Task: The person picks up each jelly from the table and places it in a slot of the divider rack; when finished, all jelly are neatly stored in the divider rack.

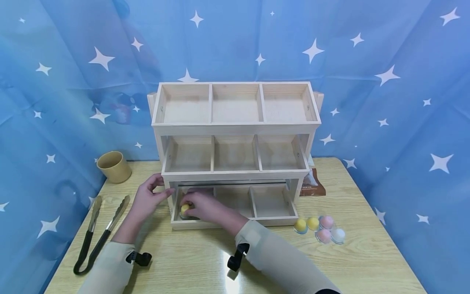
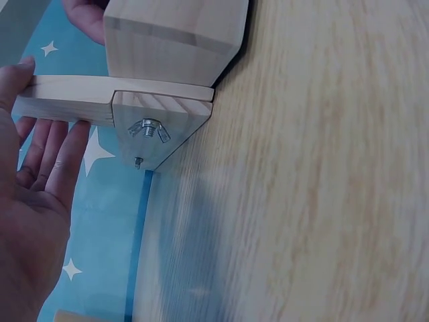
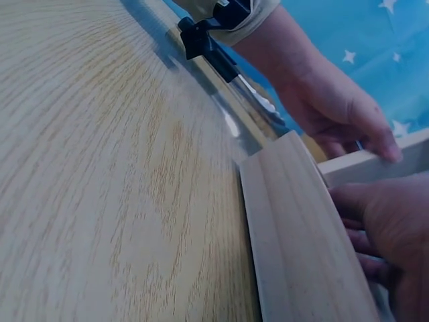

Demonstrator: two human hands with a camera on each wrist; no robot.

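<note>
A three-tier wooden display rack (image 1: 235,130) stands on the table, each tier split into three compartments. At its left side my left hand (image 1: 148,197) grips the upright post (image 2: 67,94), thumb on one face and fingertips against the other. My right hand (image 1: 205,206) reaches into the bottom tier's left compartment and pinches a small yellow ball (image 1: 185,209) low inside it. In the right wrist view, the right hand (image 3: 395,235) is behind the tier's front board (image 3: 295,228), and its fingertips and the ball are hidden.
Right of the rack lie two yellow balls (image 1: 313,223), two pink balls (image 1: 326,222) and a white ball (image 1: 338,235). A brown packet (image 1: 313,188) is partly behind the rack. Black-handled tongs (image 1: 96,241) and a tan cup (image 1: 114,167) are at the left.
</note>
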